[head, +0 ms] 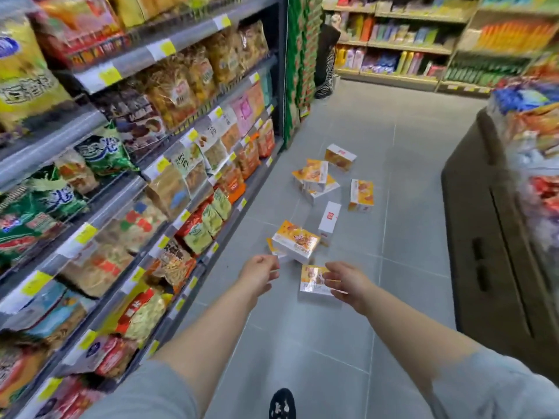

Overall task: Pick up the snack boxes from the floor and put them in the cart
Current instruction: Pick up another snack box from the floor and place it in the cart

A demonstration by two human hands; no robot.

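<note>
Several orange-and-white snack boxes lie scattered on the grey tile floor [408, 182] of a shop aisle. The nearest box [313, 282] lies flat just past my right hand [348, 281], whose spread fingers overlap its right edge in the picture; no grip shows. Another box [296, 240] rests on a second one beyond my left hand [260, 275], which is empty with fingers loosely curled. Farther on are a white-sided box [329, 219], an upright box [361, 195], a small pile [316, 179] and one far box [340, 157]. No cart is in view.
Snack shelves [127, 182] run along my left, close to the boxes. A dark cabinet [490, 243] with piled goods stands on the right. A person [326, 55] stands at the aisle's far end. My shoe [282, 403] shows at the bottom edge.
</note>
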